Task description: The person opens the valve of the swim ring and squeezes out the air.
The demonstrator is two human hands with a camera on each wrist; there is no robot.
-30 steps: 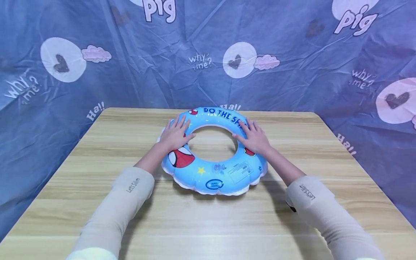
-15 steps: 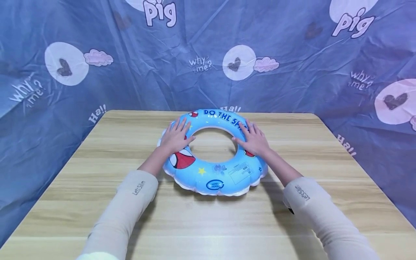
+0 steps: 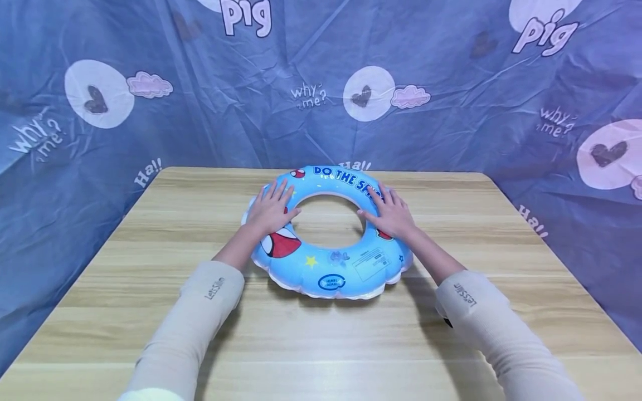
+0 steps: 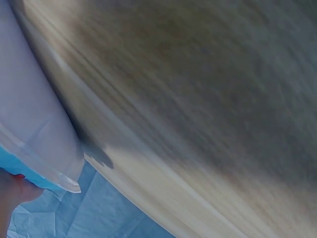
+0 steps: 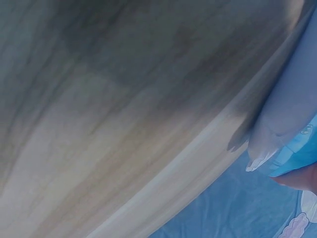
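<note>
Beneath the left grip (image 3: 270, 213) and right grip (image 3: 393, 216), a blue inflatable swim ring (image 3: 321, 270) rests on the surface (image 3: 321, 345). It should feel light, springy and rather slippery, best held at opposite sides. Both grips lie across its top, fingers extended, thumbs toward the hole, not clasping it.

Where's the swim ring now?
In the head view, the blue swim ring lies centrally toward the far edge of the table, the left hand resting on its left side, the right hand on its right.
</note>
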